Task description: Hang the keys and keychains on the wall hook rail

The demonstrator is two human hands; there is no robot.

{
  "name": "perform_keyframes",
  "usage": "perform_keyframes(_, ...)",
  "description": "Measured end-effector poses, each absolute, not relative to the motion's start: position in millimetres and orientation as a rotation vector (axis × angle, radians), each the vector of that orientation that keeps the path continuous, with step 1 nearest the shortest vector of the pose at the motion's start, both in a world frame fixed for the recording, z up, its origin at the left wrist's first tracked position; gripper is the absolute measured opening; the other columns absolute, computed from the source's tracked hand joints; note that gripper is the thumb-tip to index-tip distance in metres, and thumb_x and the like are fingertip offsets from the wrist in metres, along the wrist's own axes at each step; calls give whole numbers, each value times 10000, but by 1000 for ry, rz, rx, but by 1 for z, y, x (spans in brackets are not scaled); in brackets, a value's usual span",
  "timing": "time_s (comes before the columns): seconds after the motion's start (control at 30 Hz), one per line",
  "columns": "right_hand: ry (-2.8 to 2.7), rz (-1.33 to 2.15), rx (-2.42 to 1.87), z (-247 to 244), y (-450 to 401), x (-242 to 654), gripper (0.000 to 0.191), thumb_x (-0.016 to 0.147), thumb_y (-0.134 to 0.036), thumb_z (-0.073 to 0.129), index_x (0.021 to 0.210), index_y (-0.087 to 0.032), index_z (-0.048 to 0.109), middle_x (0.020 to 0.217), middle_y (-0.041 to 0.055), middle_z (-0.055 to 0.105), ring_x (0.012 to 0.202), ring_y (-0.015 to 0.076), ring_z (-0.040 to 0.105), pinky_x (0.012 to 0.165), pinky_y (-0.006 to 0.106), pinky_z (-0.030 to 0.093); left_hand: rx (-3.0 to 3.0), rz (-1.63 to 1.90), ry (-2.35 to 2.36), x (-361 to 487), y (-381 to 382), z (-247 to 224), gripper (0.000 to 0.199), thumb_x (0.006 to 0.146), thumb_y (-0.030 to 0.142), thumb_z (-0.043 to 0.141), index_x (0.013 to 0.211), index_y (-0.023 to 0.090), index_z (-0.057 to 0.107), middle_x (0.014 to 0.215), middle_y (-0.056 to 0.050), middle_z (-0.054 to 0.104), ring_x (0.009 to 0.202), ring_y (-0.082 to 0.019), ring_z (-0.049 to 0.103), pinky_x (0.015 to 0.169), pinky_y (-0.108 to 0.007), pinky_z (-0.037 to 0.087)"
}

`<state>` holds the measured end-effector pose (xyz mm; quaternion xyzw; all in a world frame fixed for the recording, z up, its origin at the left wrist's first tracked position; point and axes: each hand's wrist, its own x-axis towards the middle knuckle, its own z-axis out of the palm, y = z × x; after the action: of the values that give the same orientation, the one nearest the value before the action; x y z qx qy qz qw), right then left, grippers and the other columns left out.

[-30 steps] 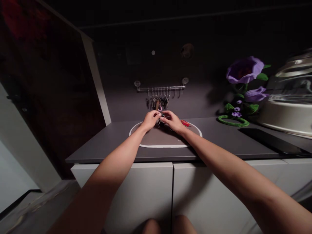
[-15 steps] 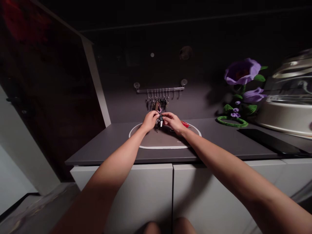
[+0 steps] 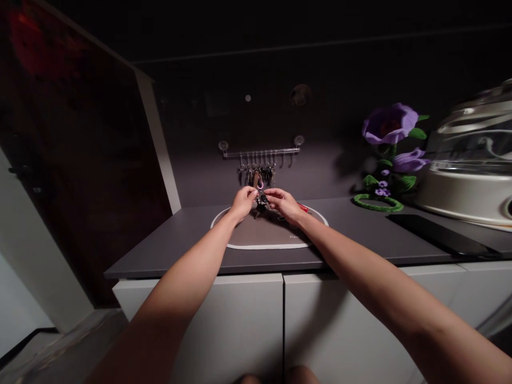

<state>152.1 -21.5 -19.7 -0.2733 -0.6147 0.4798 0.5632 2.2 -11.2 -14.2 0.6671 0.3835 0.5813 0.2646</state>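
A small bunch of dark keys (image 3: 261, 207) hangs between my two hands, above the brown mat. My left hand (image 3: 243, 204) pinches the top of the bunch between thumb and fingers. From the other side, my right hand (image 3: 283, 203) has its fingertips closed on a dark key of the same bunch. Just behind, several keys (image 3: 262, 173) dangle from the hooks of a clear wall rail (image 3: 262, 153), with a pink ring (image 3: 261, 183) below them. Part of a red-handled tool (image 3: 303, 208) shows beyond my right hand; the rest is hidden.
The brown mat (image 3: 256, 234) with a white rim lies on the dark counter (image 3: 160, 242). To the right stand purple craft flowers (image 3: 390, 125) on a green base, a black flat slab (image 3: 440, 234) and a large cream appliance (image 3: 464, 189) with a clear cover. A dark door is at left.
The key bunch has turned between my fingers: a pale, bright piece that showed on it is now out of sight. My hands stay close together; the view has shifted slightly.
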Motion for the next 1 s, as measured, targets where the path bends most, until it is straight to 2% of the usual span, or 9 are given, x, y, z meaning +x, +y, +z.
perform_keyframes(0.23,-1402,1145,-637,-20,-19,154,275,578,-229,701,831,-160,617,725,-15,602,606,61,503,630,226,418,1851,1586,1055,3,-12,-14,103,794,217,462,764,148,532,767,-19,591,721,-113,553,679,-244,464)
perform_keyframes(0.4,-1457,1018,-719,-20,-19,153,277,590,-348,704,785,-162,640,760,-4,614,626,66,494,606,208,391,2039,1613,1053,2,-11,-15,119,777,250,497,758,146,550,743,-15,587,709,-119,528,696,-257,445)
perform_keyframes(0.7,-1499,900,-719,-15,-23,156,241,583,-356,702,720,-164,652,722,-10,635,672,90,535,693,230,399,1791,1557,903,11,-17,-14,207,759,341,529,784,136,544,760,-28,592,689,-112,543,641,-238,454)
perform_keyframes(0.87,-1510,855,-735,-9,-23,159,224,580,-350,699,696,-161,663,722,-1,648,702,103,549,739,246,404,1767,1576,878,12,-17,-15,251,761,376,527,852,143,555,833,-46,606,748,-123,552,635,-228,458)
perform_keyframes(1.0,-1487,851,-738,0,-20,163,251,571,-364,698,697,-152,651,702,3,632,655,93,519,675,234,403,1775,1614,898,12,-14,-17,271,785,353,497,949,146,557,902,-73,614,783,-136,561,626,-235,455)
